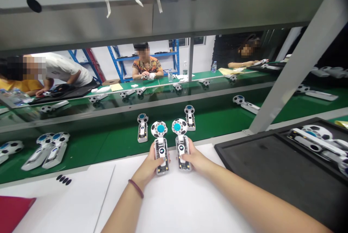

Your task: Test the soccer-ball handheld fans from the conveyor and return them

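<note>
My left hand [150,165] grips a white handheld fan [160,146] with a football-patterned head and a blue centre. My right hand [193,158] holds a second fan [181,142] of the same kind. Both fans stand side by side, heads pointing away from me, over the white sheet [174,204] at the bench edge. My thumbs rest on the handles. A dark bracelet [136,188] is on my left wrist.
Two more fans [143,127] [190,117] lie on the green conveyor belt [217,124] just beyond my hands. Others lie at the left [51,149]. A black tray [272,164] with fans sits at the right. A slanted metal post [293,73] rises right. Other people sit across the line.
</note>
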Demonstrator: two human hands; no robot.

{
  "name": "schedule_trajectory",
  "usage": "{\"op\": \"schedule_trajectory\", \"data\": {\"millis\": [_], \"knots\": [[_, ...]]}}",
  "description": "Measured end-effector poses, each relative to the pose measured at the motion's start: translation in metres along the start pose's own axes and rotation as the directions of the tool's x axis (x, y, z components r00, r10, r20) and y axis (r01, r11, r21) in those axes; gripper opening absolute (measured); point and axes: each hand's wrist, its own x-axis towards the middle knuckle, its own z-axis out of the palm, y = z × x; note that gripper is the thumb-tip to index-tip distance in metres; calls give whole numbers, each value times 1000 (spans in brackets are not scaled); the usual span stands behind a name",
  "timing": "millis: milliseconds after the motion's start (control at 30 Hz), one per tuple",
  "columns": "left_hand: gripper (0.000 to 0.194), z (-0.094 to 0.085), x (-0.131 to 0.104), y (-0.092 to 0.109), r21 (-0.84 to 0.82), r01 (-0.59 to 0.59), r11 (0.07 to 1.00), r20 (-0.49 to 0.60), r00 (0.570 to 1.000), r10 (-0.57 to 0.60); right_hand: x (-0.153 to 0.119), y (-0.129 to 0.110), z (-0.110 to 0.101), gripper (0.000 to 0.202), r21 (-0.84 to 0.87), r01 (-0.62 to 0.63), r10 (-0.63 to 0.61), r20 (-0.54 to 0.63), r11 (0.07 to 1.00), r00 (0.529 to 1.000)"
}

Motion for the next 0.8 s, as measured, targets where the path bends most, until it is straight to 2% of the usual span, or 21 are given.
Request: {"op": "schedule_trajectory", "data": {"millis": [233,367,500,567,633,667,733,800], "knots": [[80,6,-3,3,3,8,1000,-42,999,-7,-2,-1,-1,77,-23,-25,25,15,999,1000],[73,17,-8,11,-15,-7,1000,-39,999,6,-5,-9,-6,77,-77,12,-8,53,997,999],[57,37,-19,45,14,-142,990,-80,986,143,-18,-38,-10,74,-30,158,-151,165,987,975],[55,47,-31,68,6,-219,976,-122,968,218,-28,-60,-8,67,26,227,-228,156,973,961],[52,54,-47,91,-59,-262,963,-147,957,251,-42,-82,-5,53,101,230,-242,119,968,963],[48,56,-57,101,-92,-270,959,-144,956,255,-51,-93,-4,47,127,220,-234,115,967,965],[42,52,-75,115,-101,-277,956,-106,958,266,-69,-115,-7,48,111,254,-263,79,961,961],[42,39,-88,123,1,-301,954,-160,941,297,-87,-134,-20,56,-59,371,-373,-23,927,927]]}}
